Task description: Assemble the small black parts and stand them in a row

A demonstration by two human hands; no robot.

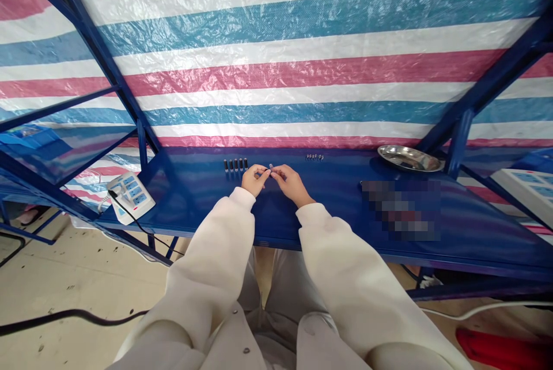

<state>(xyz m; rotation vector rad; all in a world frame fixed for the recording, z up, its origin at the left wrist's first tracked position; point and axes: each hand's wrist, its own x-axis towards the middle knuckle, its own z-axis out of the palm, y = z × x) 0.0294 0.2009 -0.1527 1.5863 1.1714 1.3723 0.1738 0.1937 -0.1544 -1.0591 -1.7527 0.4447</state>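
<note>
Hands (255,179) holding possibly metal piece (271,166), blue table (337,200)

From where I stand, the glossy blue table (337,197) carries a white power strip (130,197) at its left end, then five small black cylinders (235,165) in a row, a line of tiny shiny metal pieces (314,157), a steel dish (410,158) and something blurred out (401,210).
</note>
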